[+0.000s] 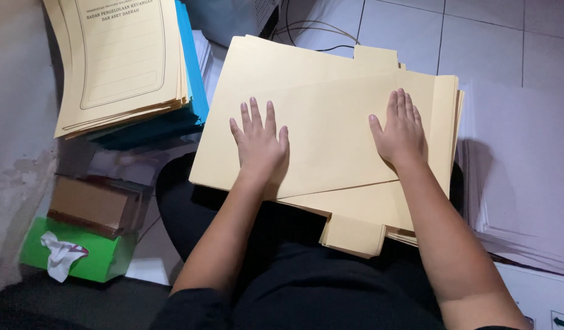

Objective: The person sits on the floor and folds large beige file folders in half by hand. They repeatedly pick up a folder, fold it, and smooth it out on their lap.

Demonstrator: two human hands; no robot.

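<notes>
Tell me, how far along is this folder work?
Hard to say exactly. A printed pile stacked at upper left looks finished with. In hand: both palms, left hand and right hand, press flat on the top cream folder of a pile on the lap. More sheets lie at the right, perhaps still to do.

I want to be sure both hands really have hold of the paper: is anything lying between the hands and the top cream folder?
Nothing visible does. The left hand and the right hand both lie flat, fingers spread, directly on the top cream folder of the stack on the lap. No other sheet or object covers it.
</notes>
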